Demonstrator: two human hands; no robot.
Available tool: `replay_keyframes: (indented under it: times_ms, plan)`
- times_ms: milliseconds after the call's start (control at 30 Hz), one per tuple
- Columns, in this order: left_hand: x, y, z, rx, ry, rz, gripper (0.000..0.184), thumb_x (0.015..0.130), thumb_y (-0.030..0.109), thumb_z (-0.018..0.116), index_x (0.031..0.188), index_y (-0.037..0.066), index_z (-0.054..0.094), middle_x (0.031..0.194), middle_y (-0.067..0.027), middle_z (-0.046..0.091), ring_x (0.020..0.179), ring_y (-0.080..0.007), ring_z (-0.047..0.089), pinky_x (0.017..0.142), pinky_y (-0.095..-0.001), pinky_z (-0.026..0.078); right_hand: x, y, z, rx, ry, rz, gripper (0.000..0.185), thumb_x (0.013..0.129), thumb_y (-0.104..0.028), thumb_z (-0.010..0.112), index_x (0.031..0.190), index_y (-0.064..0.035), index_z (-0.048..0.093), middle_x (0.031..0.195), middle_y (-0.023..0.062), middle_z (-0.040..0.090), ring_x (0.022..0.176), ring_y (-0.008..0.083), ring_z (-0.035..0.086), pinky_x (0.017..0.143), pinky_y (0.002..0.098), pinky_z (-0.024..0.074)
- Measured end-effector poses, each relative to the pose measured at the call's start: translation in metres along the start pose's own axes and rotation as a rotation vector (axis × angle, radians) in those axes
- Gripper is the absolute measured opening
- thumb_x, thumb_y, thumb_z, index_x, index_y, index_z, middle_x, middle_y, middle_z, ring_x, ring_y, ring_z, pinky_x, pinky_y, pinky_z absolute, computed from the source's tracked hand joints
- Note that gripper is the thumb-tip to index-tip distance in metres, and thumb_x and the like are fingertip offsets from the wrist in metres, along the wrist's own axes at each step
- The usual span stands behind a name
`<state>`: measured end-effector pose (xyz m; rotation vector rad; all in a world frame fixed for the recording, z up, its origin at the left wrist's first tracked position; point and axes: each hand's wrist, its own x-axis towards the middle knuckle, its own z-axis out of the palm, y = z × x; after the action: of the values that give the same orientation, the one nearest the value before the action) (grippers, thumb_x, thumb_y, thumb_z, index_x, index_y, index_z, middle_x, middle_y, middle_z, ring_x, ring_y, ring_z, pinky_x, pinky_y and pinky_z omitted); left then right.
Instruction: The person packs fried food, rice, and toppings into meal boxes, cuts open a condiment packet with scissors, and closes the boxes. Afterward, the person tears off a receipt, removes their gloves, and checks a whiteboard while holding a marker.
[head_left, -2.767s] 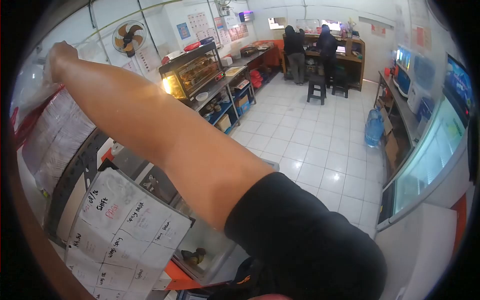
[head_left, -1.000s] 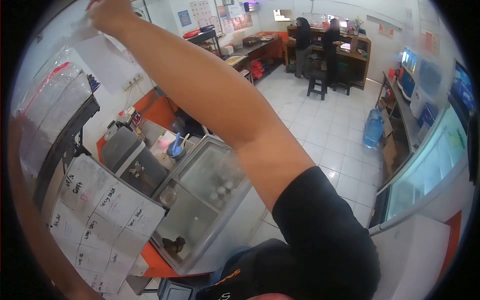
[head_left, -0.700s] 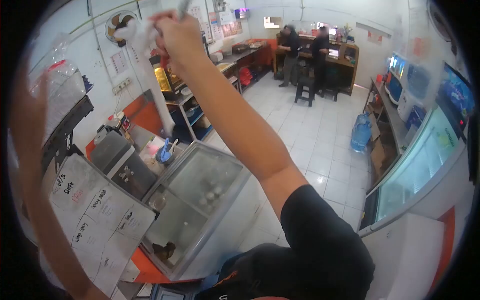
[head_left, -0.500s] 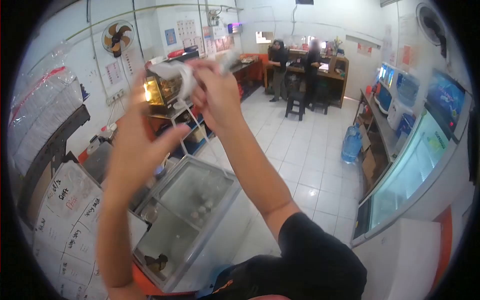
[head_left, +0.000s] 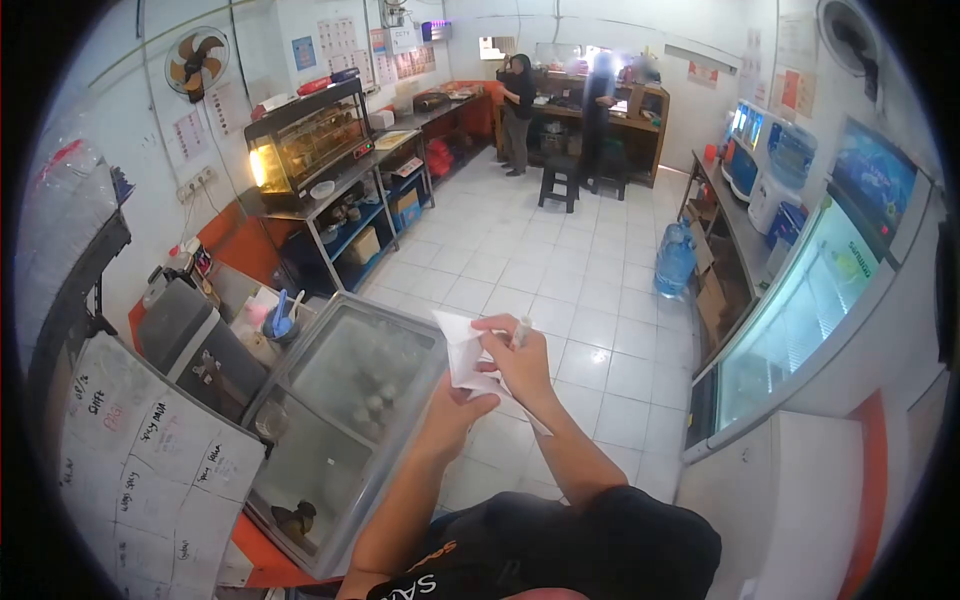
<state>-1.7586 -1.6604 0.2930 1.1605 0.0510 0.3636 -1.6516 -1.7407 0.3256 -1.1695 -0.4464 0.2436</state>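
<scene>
A thin white tissue (head_left: 459, 345), folded and creased, is held between my hands in front of my body. My left hand (head_left: 452, 415) grips it from below, with thumb and fingers closed on its lower part. My right hand (head_left: 522, 368) pinches its upper right side. A pale marker-like stick (head_left: 521, 331) also stands up between the right fingers. To the left of my hands is a chest freezer with a glass lid (head_left: 352, 370). A whiteboard (head_left: 150, 470) with handwritten words in a grid leans at the lower left.
A lit glass food warmer (head_left: 310, 145) stands on a counter along the left wall. Two people (head_left: 517, 115) are at the far wooden counter, near black stools (head_left: 559, 186). On the right are a water jug (head_left: 676, 260) and a glass-door fridge (head_left: 790, 320).
Both hands have come down from raised, near the head, to chest height. My left hand, open and apart before, now grips the tissue. The view has shifted slightly.
</scene>
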Motion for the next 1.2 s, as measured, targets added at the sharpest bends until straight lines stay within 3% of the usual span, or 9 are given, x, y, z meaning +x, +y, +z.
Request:
replay_keyframes:
  times_ms: [100,333,433,500,667,800,933,1033,1200]
  plan:
    - [-0.006,-0.014,0.011,0.126,0.106,0.063,0.056,0.081,0.000,0.072,0.130,0.003,0.045,0.119,-0.0085,0.055,0.106,-0.0171,0.057,0.091,-0.0323,0.048,-0.014,0.013,-0.030,-0.191,-0.062,0.056,0.019,0.089,-0.009,0.062,0.107,-0.0040,0.069,0.082,0.0044,0.067,0.070,0.0076,0.059,0.055,0.0190,0.0470]
    - [-0.005,-0.041,-0.027,0.275,0.336,0.256,0.022,0.089,0.005,0.066,0.110,0.002,0.061,0.105,-0.0053,0.062,0.092,-0.0158,0.060,0.081,-0.0309,0.050,-0.030,0.072,-0.047,0.045,-0.042,0.030,0.029,0.088,-0.011,0.066,0.115,-0.0004,0.065,0.084,0.0017,0.066,0.054,0.0040,0.050,0.042,0.0179,0.0308]
    - [-0.012,-0.031,-0.049,0.609,0.514,0.301,0.014,0.086,0.010,0.068,0.096,0.001,0.065,0.094,-0.0086,0.065,0.088,-0.0204,0.063,0.078,-0.0342,0.049,-0.024,0.056,-0.067,0.010,0.001,0.295,0.032,0.086,-0.011,0.070,0.116,-0.0009,0.065,0.090,0.0027,0.068,0.062,0.0047,0.054,0.049,0.0187,0.0384]
    - [-0.022,-0.006,-0.051,1.509,0.404,0.491,0.018,0.079,0.012,0.070,0.092,0.000,0.066,0.087,-0.0147,0.065,0.084,-0.0296,0.063,0.076,-0.0388,0.048,-0.016,0.049,-0.074,-0.074,-0.034,0.080,0.034,0.084,-0.012,0.073,0.116,-0.0015,0.065,0.098,0.0049,0.069,0.081,0.0085,0.060,0.065,0.0222,0.0470]
    - [-0.044,0.013,-0.067,1.285,0.289,0.277,0.020,0.074,0.013,0.071,0.087,-0.002,0.064,0.087,-0.0169,0.065,0.084,-0.0334,0.062,0.076,-0.0404,0.048,-0.020,0.080,-0.018,-0.379,-0.821,0.042,0.036,0.083,-0.019,0.076,0.113,-0.0012,0.066,0.091,0.0039,0.069,0.084,0.0105,0.060,0.077,0.0281,0.0488]
    - [-0.065,0.029,-0.093,0.801,0.610,-0.012,0.023,0.078,0.010,0.071,0.096,-0.002,0.062,0.085,-0.0095,0.066,0.083,-0.0198,0.064,0.074,-0.0324,0.048,-0.021,0.094,-0.002,-0.381,-0.878,0.140,0.033,0.083,-0.019,0.077,0.108,-0.0006,0.068,0.090,0.0039,0.069,0.085,0.0106,0.061,0.078,0.0286,0.0483]
    - [-0.074,0.003,-0.102,0.329,0.651,0.213,0.045,0.079,0.007,0.071,0.121,0.000,0.056,0.102,-0.0105,0.064,0.093,-0.0159,0.061,0.077,-0.0293,0.049,-0.041,0.109,0.004,-0.286,-0.786,0.309,0.030,0.081,-0.021,0.077,0.103,-0.0015,0.070,0.089,0.0047,0.069,0.084,0.0117,0.061,0.077,0.0288,0.0480]
    - [-0.081,-0.007,-0.069,0.460,0.731,0.343,0.065,0.080,0.005,0.071,0.139,0.004,0.042,0.123,-0.0153,0.057,0.104,-0.0209,0.060,0.082,-0.0314,0.050,-0.058,0.119,0.009,-0.213,-0.703,0.374,0.029,0.081,-0.023,0.077,0.099,-0.0016,0.070,0.085,0.0033,0.067,0.079,0.0112,0.059,0.074,0.0279,0.0469]
    - [-0.104,-0.021,-0.080,1.517,0.543,0.469,0.040,0.084,0.007,0.069,0.122,0.001,0.060,0.123,-0.0145,0.058,0.103,-0.0197,0.059,0.082,-0.0299,0.049,-0.060,0.110,0.007,-0.239,-0.779,0.448,0.027,0.081,-0.023,0.075,0.098,-0.0016,0.070,0.084,0.0022,0.066,0.077,0.0099,0.057,0.072,0.0263,0.0455]
